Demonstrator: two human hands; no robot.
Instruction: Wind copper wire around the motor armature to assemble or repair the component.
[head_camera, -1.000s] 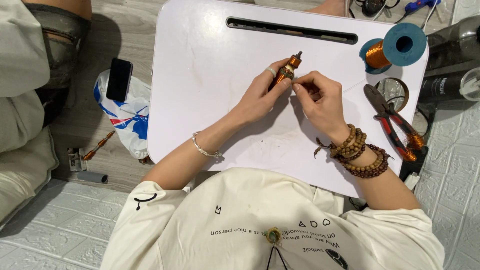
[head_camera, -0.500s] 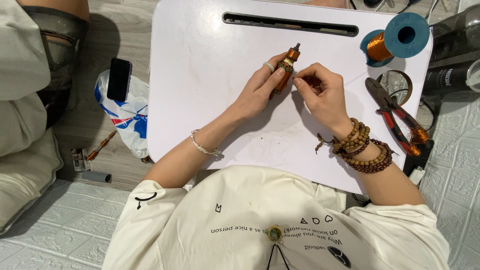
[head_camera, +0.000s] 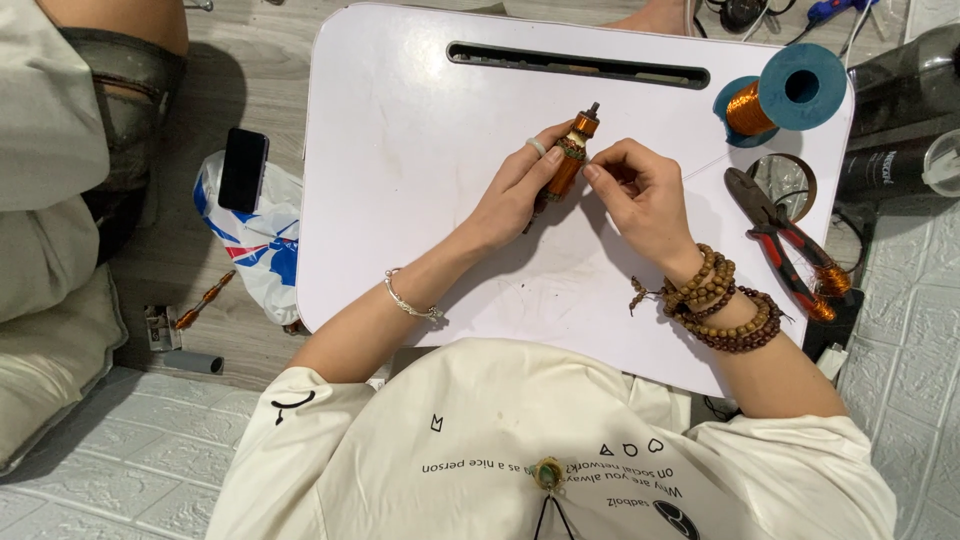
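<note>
Your left hand (head_camera: 510, 195) tipped the copper-wound rotor (head_camera: 568, 160) a bit more upright; your right hand (head_camera: 640, 195) keeps pinching the wire beside it.

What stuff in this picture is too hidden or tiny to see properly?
Head view only:
- Lower end of the copper-wound rotor: covered by the left hand.
- Any wire pinched by the right hand: too thin to tell, hidden by its fingers.
- Tools at the top right: cut off by the edge.
- Phone screen: dark, nothing shows.
- Copper wire spool: far end hidden by its blue flange.
</note>
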